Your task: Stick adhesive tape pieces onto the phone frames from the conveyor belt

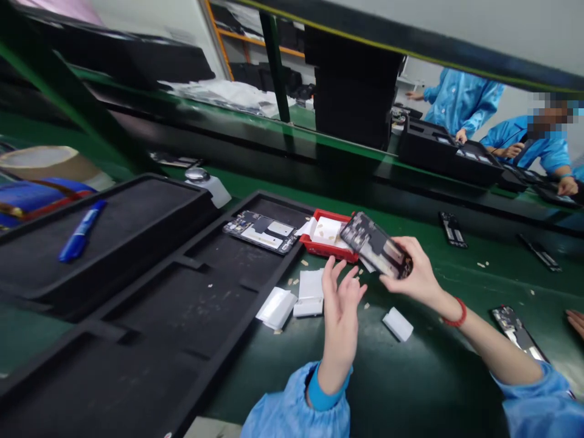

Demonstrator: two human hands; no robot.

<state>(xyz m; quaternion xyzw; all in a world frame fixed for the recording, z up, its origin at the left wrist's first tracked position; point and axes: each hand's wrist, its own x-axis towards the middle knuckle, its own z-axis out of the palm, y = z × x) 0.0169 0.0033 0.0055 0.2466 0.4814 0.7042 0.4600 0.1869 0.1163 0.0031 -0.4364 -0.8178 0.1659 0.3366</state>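
Observation:
My right hand grips an opened phone body by its near end, holding it tilted above the table with its inner boards showing. Fingers spread and palm turned up, my left hand holds nothing. It hovers by the small red tray, which has white paper and small tan pieces in it. White folded packets lie beside my left hand, and another white piece is below the phone body. A second opened phone body rests in the far compartment of the black foam tray.
A blue marker lies on a black foam block at left. More opened phone bodies are on the green table at right. A dark rail crosses behind. Co-workers in blue sit beyond; another hand shows at the right edge.

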